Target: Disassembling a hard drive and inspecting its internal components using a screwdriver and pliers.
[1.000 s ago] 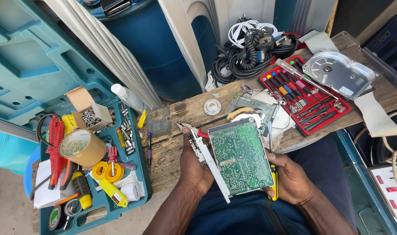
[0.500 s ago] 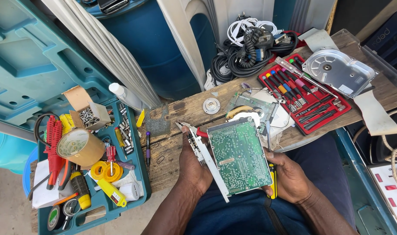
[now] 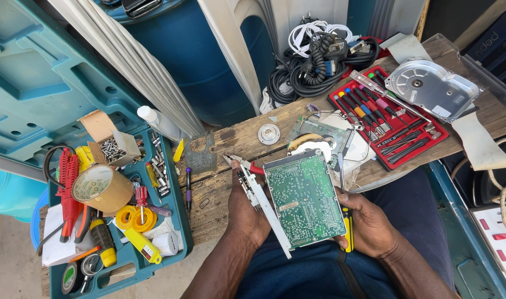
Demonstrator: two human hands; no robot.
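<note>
Rough wooden planks are serving as the counter (image 3: 239, 138), set in front of blue barrels and white slatted panels at the far side. Near the middle, the person is holding a green rectangular circuit board (image 3: 304, 196) with a long metal bracket along its left edge, solder side up, just above the lap. The left hand (image 3: 247, 213) is gripping the bracket edge from beneath, its fingers curled and mostly hidden; the right hand (image 3: 369, 224) is clasping the board's right edge while also pinching a yellow-handled screwdriver (image 3: 346, 221) against it. Judging by what is lying about, the dismantling is looking well under way: a silver hard-drive casing (image 3: 433, 86) is sitting opened at the far right, a small round metal disc (image 3: 269, 133) is lying loose on the planks, and a stripped metal frame on white cloth (image 3: 325, 141) is resting just beyond the board, beside red-handled pliers (image 3: 247, 165). Whether any screws are remaining on the board I cannot tell. A red tray of coloured precision screwdrivers (image 3: 389, 119) is lying open right of centre, most slots filled. At the left, a teal plastic toolbox (image 3: 170, 221) is holding a brown tape roll (image 3: 100, 188), a small cardboard box of screws (image 3: 114, 147), yellow tape, red cutters and driver bits. Black and white coiled cables (image 3: 314, 61) are lying piled at the far edge.
</note>
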